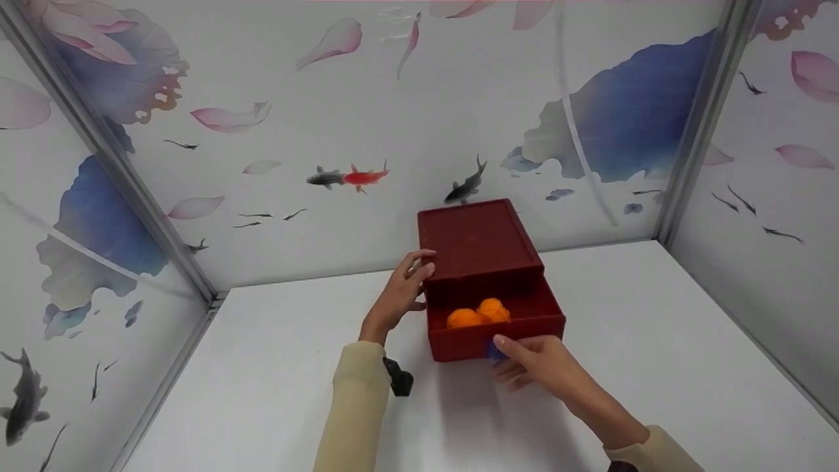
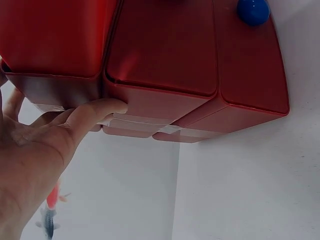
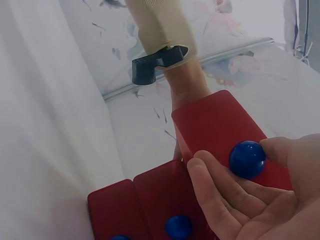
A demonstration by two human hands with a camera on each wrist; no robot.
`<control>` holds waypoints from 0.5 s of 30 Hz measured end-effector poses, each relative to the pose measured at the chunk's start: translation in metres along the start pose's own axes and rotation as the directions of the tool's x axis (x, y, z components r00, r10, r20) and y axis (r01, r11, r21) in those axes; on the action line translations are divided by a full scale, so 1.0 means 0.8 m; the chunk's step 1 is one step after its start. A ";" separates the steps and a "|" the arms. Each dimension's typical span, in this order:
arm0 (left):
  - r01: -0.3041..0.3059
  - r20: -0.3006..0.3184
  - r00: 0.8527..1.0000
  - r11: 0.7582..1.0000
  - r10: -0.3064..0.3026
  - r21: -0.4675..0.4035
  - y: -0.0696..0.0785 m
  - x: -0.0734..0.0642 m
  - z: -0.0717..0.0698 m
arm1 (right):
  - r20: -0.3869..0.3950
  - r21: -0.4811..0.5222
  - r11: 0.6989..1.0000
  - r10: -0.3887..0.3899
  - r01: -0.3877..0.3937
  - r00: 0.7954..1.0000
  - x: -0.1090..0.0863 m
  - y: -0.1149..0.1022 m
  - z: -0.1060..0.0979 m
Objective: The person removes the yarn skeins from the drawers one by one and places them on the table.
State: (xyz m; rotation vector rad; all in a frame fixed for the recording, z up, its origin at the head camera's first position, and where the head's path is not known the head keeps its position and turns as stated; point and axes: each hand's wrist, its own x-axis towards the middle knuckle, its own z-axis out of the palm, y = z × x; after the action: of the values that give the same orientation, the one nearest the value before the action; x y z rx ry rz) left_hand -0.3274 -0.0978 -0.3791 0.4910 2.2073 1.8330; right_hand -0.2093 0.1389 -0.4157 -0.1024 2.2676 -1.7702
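A dark red drawer cabinet (image 1: 475,239) stands on the white table, its top drawer (image 1: 452,347) pulled out toward me. Inside that drawer lie two orange balls, one on the left (image 1: 463,319) and one on the right (image 1: 493,311), with a rough, fuzzy look. My right hand (image 1: 541,364) holds the drawer's round blue knob (image 3: 247,159), thumb tip against one side and fingers beneath and beside it. At the cabinet's left side, my left hand (image 1: 396,295) rests, fingertips at the upper edge and thumb (image 2: 95,112) lying along the side wall.
Below the open drawer, closed drawers (image 3: 160,195) carry blue knobs (image 3: 178,227) of their own. Clear tape (image 2: 142,120) runs along the cabinet's side. A white wall (image 1: 419,131) with painted fish and petals rises behind the table (image 1: 282,367), and side panels flank it.
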 end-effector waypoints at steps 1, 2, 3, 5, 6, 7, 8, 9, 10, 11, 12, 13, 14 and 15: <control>-0.001 -0.001 1.000 1.000 0.001 0.000 0.000 0.000 0.000 | 0.008 -0.004 1.000 -0.003 0.003 1.000 -0.002 0.000 0.000; -0.003 -0.002 1.000 1.000 0.004 0.001 -0.001 0.000 0.000 | 0.015 -0.007 1.000 -0.005 0.005 1.000 -0.004 0.000 0.000; -0.005 -0.003 1.000 1.000 0.005 0.001 -0.001 0.000 0.000 | 0.024 -0.007 1.000 -0.006 0.006 1.000 -0.006 0.000 0.000; -0.006 -0.003 1.000 1.000 0.006 -0.001 -0.001 0.000 0.000 | 0.042 -0.002 1.000 -0.004 0.004 0.999 -0.010 0.001 -0.001; -0.010 -0.004 1.000 1.000 0.010 0.000 -0.001 0.000 0.001 | 0.047 -0.002 1.000 -0.001 0.001 0.999 -0.012 0.002 -0.002; -0.011 -0.003 1.000 1.000 0.011 -0.001 -0.001 0.000 0.001 | 0.050 -0.003 1.000 0.004 -0.004 0.999 -0.014 0.003 -0.003; -0.013 -0.003 1.000 1.000 0.013 -0.002 -0.001 0.001 0.001 | 0.052 -0.002 1.000 0.008 -0.008 0.999 -0.015 0.004 -0.003; -0.014 -0.002 1.000 1.000 0.014 -0.003 -0.001 0.001 0.002 | 0.053 -0.002 1.000 0.012 -0.012 0.999 -0.016 0.005 -0.004; -0.016 -0.002 1.000 1.000 0.016 -0.004 -0.001 0.001 0.002 | 0.053 -0.001 1.000 0.014 -0.014 0.998 -0.018 0.006 -0.004; -0.016 -0.002 1.000 1.000 0.016 -0.006 -0.001 0.001 0.002 | 0.055 -0.002 1.000 0.015 -0.015 0.998 -0.019 0.006 -0.004; -0.015 -0.003 1.000 1.000 0.015 -0.007 -0.001 0.001 0.002 | 0.058 -0.003 1.000 0.013 -0.013 0.998 -0.019 0.007 -0.004; -0.015 -0.006 1.000 1.000 0.015 -0.007 -0.001 0.001 0.002 | 0.066 0.000 1.000 0.009 -0.009 0.998 -0.020 0.007 -0.004; -0.013 -0.009 1.000 1.000 0.013 -0.008 0.000 0.001 0.002 | 0.073 0.000 1.000 0.003 -0.004 0.997 -0.021 0.008 -0.004; -0.013 -0.012 1.000 1.000 0.013 -0.006 0.000 0.000 0.002 | 0.078 0.000 1.000 -0.001 0.001 0.997 -0.021 0.008 -0.004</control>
State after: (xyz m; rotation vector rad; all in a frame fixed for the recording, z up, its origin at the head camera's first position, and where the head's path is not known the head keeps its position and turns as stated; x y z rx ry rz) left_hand -0.3272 -0.0966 -0.3796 0.4953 2.2109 1.8527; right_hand -0.1932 0.1469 -0.4186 -0.1701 2.2132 -1.7351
